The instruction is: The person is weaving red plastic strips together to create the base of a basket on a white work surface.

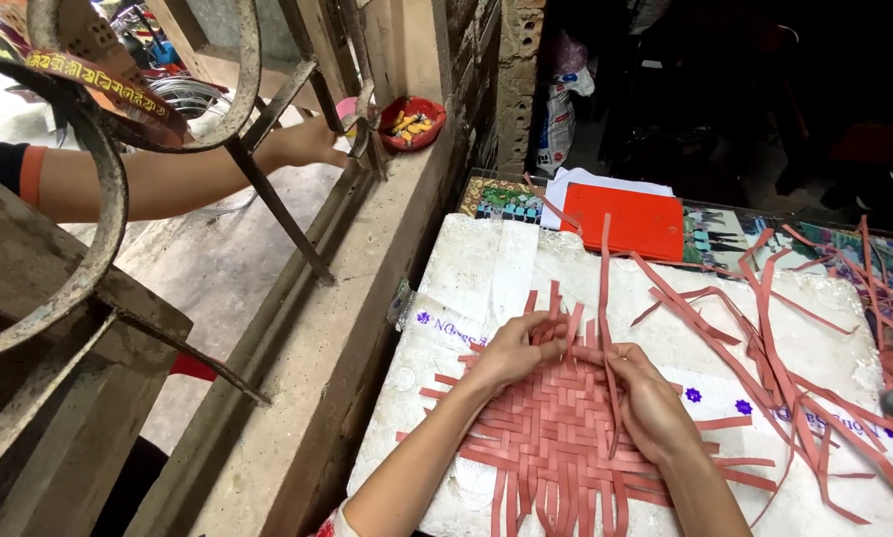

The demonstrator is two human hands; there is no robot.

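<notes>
Woven red strips forming a mat [556,438] lie under both hands on the white foam board [486,268]. Left hand [514,350] is laid flat, fingers together, pressing the weave's upper edge. Right hand [655,408] is curled, its fingertips pinching an upright strip [605,288]. Crossings are best held tight beneath the fingers while this strip is threaded. Loose strips [794,368] lie beyond the right fingers.

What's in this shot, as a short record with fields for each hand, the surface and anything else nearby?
left hand: pressing on the woven strip mat, fingers at its top edge
right hand: flat on the mat, pinching an upright strip
surface: white foam board
loose strips: piled to the right
red card: beyond the board
another person's arm: near a red bowl
</notes>
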